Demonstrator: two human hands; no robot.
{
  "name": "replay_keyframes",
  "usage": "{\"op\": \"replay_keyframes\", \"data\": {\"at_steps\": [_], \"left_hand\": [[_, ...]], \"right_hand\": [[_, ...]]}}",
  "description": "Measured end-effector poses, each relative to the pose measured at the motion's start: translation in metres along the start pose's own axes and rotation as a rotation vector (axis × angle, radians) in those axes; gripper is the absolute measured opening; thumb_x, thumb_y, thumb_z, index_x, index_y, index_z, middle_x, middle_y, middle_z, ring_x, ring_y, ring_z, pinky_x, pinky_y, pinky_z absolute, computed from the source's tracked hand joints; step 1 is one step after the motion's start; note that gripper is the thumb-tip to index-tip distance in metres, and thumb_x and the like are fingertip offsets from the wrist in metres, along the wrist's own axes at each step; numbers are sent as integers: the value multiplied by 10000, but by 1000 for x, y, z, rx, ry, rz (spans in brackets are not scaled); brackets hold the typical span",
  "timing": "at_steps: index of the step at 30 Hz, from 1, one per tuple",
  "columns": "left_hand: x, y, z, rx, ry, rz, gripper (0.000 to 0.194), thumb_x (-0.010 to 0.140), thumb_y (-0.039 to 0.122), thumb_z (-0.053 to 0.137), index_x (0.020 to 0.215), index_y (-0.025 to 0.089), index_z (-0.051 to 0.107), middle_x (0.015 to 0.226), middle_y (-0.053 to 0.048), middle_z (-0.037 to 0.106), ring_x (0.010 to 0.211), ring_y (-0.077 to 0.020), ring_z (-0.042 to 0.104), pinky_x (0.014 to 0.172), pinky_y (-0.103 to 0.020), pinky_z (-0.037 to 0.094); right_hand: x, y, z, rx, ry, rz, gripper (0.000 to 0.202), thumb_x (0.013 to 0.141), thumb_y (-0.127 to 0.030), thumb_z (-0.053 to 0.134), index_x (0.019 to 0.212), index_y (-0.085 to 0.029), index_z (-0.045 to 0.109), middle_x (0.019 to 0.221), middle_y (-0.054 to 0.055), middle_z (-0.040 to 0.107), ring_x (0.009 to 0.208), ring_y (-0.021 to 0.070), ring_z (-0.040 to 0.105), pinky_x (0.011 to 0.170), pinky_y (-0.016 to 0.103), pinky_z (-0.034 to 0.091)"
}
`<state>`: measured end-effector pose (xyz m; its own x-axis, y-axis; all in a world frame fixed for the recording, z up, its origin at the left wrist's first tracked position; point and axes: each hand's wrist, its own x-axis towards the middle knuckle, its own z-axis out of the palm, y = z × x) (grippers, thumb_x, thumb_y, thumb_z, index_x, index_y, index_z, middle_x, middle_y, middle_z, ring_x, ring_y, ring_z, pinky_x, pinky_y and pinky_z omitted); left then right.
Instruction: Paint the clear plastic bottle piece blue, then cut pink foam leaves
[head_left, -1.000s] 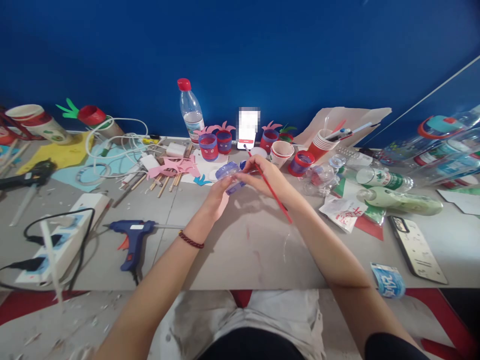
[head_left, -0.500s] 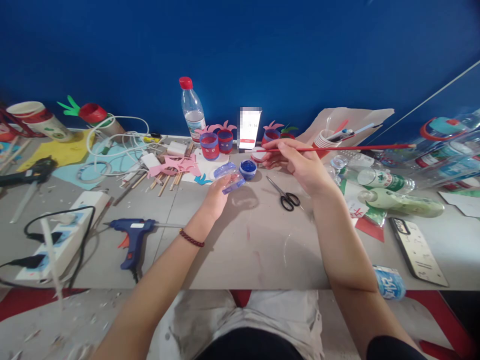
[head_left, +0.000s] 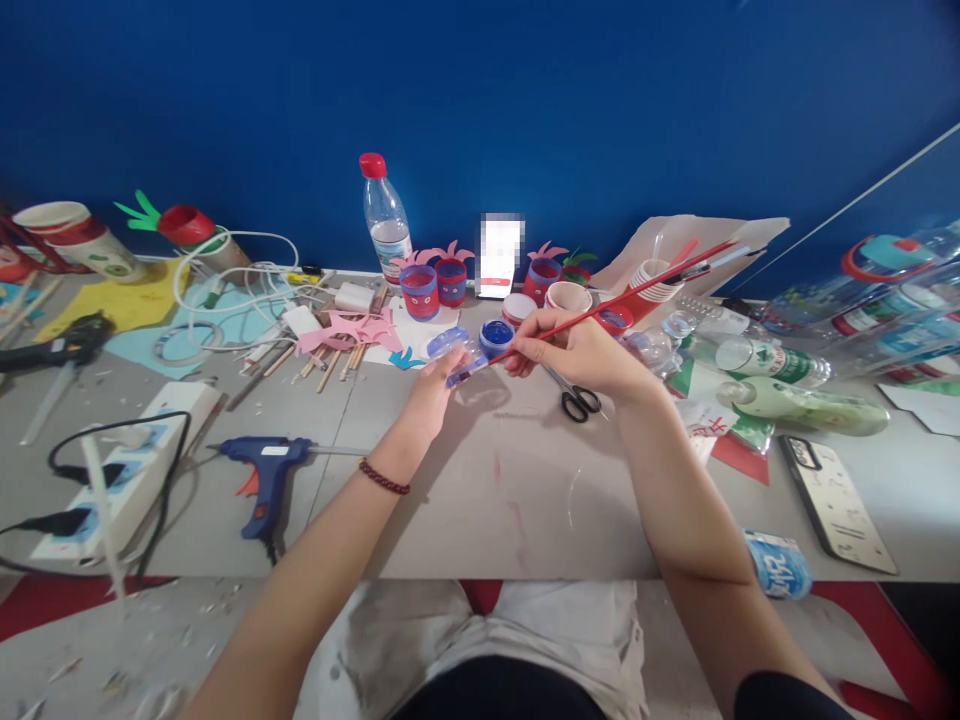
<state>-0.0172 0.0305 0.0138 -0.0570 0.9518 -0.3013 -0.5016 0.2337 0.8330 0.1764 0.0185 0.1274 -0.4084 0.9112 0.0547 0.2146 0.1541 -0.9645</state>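
Note:
My left hand [head_left: 431, 395] is closed on a clear plastic piece with blue paint [head_left: 456, 345], which looks like a cut bottle part. In my right hand [head_left: 574, 350] is a long paintbrush with a red handle [head_left: 637, 292], its tip against or just beside the piece's lower right edge. Right behind the brush tip stands an open jar of blue paint [head_left: 496, 334]. Scissors with black handles [head_left: 579, 402] lie under and beside my right hand, their blades partly hidden. A small blue paper cutout [head_left: 406, 358] lies left of the plastic piece.
Painted red-and-blue cups [head_left: 418, 292] and a water bottle [head_left: 388, 225] stand by the wall, near a lit phone [head_left: 498, 260]. A blue glue gun [head_left: 270, 470] and a power strip [head_left: 135, 470] lie left. Plastic bottles [head_left: 776, 358] and another phone [head_left: 836, 500] lie right.
My right hand has come down and left, bringing the brush from near level above the jar to a slant with its tip at the plastic piece. My left hand has hardly moved.

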Motion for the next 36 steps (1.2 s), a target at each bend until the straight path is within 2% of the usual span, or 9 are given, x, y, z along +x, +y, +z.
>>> {"op": "replay_keyframes", "data": {"at_steps": [3, 8, 16, 23, 29, 36], "left_hand": [[-1, 0, 1, 20, 2, -6, 377, 632, 470, 843, 850, 206, 685, 1013, -89, 748, 1212, -309, 620, 985, -420, 470], [-1, -1, 0, 10, -5, 3, 443, 561, 507, 878, 831, 206, 696, 975, -75, 747, 1194, -309, 623, 975, -415, 470], [-1, -1, 0, 3, 7, 5, 396, 589, 467, 871, 815, 193, 693, 930, -83, 747, 1138, -288, 649, 966, -403, 465], [1, -2, 0, 25, 18, -7, 371, 648, 461, 826, 878, 199, 700, 980, -84, 754, 1157, -282, 653, 976, -403, 469], [0, -1, 0, 31, 6, -6, 422, 587, 504, 853, 839, 207, 689, 968, -72, 749, 1152, -271, 648, 955, -382, 470], [-7, -2, 2, 43, -35, 28, 422, 596, 535, 861, 797, 197, 707, 845, -46, 733, 999, -253, 680, 890, -368, 481]], "right_hand": [[1, 3, 5, -40, -22, -3, 241, 871, -410, 695, 842, -177, 642, 792, 59, 747, 772, 185, 733, 766, 366, 619], [3, 2, 9, -86, 15, -2, 231, 855, -404, 700, 803, -191, 627, 738, 45, 733, 747, 185, 728, 757, 370, 615], [0, -6, -3, -114, 109, 30, 216, 846, -366, 734, 764, -197, 628, 736, 50, 730, 732, 187, 728, 773, 379, 625], [1, 2, -12, -94, 212, -21, 268, 839, -419, 742, 717, -217, 616, 714, 33, 704, 713, 196, 726, 738, 378, 621], [-2, -2, 0, -275, 182, -31, 191, 898, -343, 662, 769, -205, 634, 730, 40, 710, 719, 186, 709, 757, 375, 570], [-11, -15, 15, -399, 135, -94, 175, 921, -257, 590, 756, -212, 626, 736, 37, 702, 740, 192, 671, 724, 371, 514]]}}
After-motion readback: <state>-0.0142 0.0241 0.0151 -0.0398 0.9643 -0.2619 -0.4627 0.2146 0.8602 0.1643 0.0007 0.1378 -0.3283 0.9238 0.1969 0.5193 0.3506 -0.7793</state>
